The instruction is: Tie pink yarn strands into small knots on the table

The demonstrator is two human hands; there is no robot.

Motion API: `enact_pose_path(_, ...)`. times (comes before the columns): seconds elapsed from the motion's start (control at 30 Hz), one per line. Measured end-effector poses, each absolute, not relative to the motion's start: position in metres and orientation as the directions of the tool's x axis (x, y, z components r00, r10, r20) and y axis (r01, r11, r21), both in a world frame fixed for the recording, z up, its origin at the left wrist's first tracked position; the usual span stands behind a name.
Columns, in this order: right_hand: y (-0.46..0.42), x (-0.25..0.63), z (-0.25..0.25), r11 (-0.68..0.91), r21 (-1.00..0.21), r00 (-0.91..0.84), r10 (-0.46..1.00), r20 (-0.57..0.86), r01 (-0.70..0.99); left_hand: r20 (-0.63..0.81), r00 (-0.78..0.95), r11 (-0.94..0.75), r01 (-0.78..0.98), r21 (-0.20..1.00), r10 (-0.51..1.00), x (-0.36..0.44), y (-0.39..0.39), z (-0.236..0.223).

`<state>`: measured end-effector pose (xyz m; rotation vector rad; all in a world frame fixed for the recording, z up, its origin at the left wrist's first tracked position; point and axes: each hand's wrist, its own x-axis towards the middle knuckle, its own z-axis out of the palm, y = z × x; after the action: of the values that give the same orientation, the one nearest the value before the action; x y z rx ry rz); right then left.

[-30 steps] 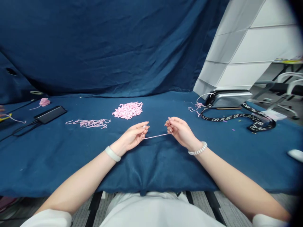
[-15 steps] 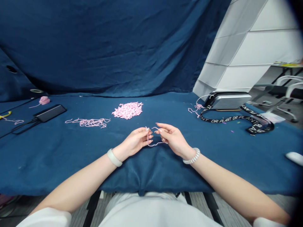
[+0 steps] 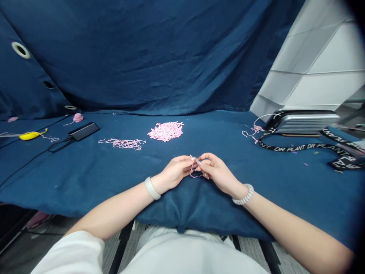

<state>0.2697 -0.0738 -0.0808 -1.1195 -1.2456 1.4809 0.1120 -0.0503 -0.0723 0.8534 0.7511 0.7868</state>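
Pinched between the fingertips of my left hand point(image 3: 179, 171) is a pink yarn strand point(image 3: 195, 176), which hangs in a small loop below the fingers. My right hand point(image 3: 215, 171) is closed on the same strand, its fingertips meeting those of the left. Where the fingers come together, the yarn's ends are mostly hidden. Beyond the hands lies a heap of small pink knotted yarn pieces point(image 3: 166, 131). To its left, a loose bundle of cut pink yarn strands point(image 3: 124, 143) rests on the blue cloth point(image 3: 119, 171).
At the left are a black box with cables point(image 3: 83, 131), a yellow tool point(image 3: 29, 135) and a pink yarn ball point(image 3: 78, 117). On the right, a black lettered strap point(image 3: 299, 147) curls before a silver ridged case point(image 3: 309, 121), beside a pink yarn tangle point(image 3: 257, 128).
My hands have come together from slightly apart, fingertips now meeting over the yarn. The loop beneath looks smaller. The view has turned left, so the table's things appear further right.
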Motion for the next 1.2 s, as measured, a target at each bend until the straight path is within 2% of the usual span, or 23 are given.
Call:
enact_pose_path(0.1,-0.074,0.269,-0.083,-0.096,-0.994,-0.204,0.976,-0.083,-0.056,-0.222,0.446,0.372,-0.281,0.885,0.867,0.112,-0.048,-0.074)
enact_pose_path(0.2,-0.073,0.271,-0.08,-0.143,-0.988,-0.25,0.961,-0.122,-0.066,-0.187,0.421,0.324,-0.283,0.903,0.888,0.112,-0.047,-0.073)
enact_pose_path(0.33,-0.075,0.273,-0.07,-0.188,-0.962,-0.29,0.949,-0.125,-0.2,-0.067,0.337,0.12,-0.14,0.983,0.939,0.112,-0.049,-0.07)
enact_pose_path(0.43,-0.076,0.274,-0.064,-0.184,-0.94,-0.279,0.955,-0.101,-0.288,0.023,0.31,-0.016,-0.025,1.0,0.95,0.112,-0.051,-0.067)
enact_pose_path(0.57,-0.078,0.269,-0.063,-0.16,-0.96,-0.241,0.965,-0.103,-0.23,0.079,0.283,-0.086,0.011,0.996,0.956,0.112,-0.052,-0.065)
enact_pose_path(0.83,-0.08,0.261,-0.069,-0.157,-0.984,-0.215,0.967,-0.137,-0.081,0.098,0.213,-0.105,0.019,0.994,0.972,0.113,-0.053,-0.062)
enact_pose_path(0.97,-0.082,0.262,-0.069,-0.124,-0.992,-0.175,0.978,-0.116,-0.03,0.09,0.208,-0.085,-0.032,0.996,0.974,0.113,-0.055,-0.062)
enact_pose_path(1.2,-0.078,0.263,-0.07,-0.092,-0.98,-0.051,0.995,-0.084,-0.176,0.018,0.216,0.021,-0.177,0.984,0.976,0.115,-0.052,-0.068)
